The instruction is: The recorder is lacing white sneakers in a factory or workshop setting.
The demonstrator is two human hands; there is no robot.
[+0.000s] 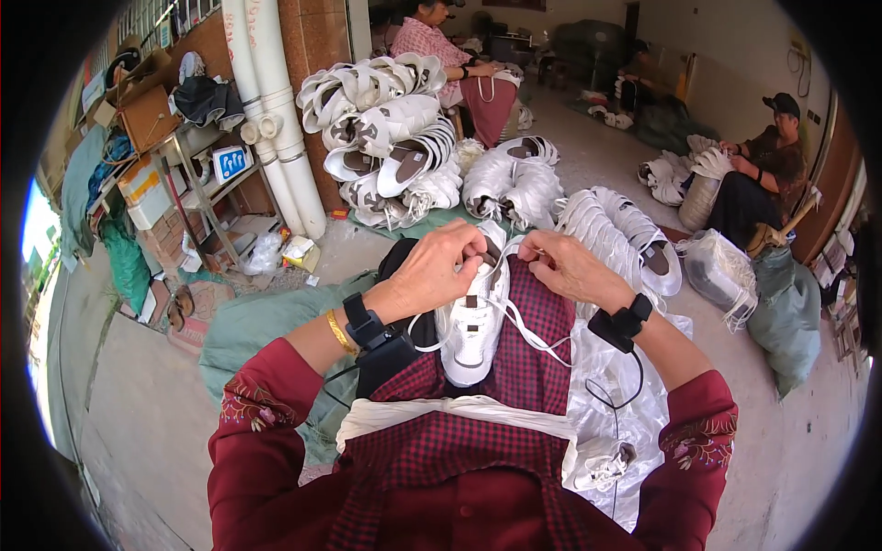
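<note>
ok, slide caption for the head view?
Left hand and right hand at a white shoe, lace trailing, piled shoes beyond.

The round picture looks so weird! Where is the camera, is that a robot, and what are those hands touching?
There is no robot here. A person wears a wide, bendy-looking fisheye camera on their head, and it looks down, so you see almost what they see. The left hand and right hand are bare, with black bands around the wrists. Both are at the opening end of a white shoe, whose toe points toward the person. It lies over a checked apron, with loose white laces trailing. The fingers are bent, but exactly what each one pinches is too small to tell. Ahead are piles of white shoes, and farther back another person in pink sits.
</note>
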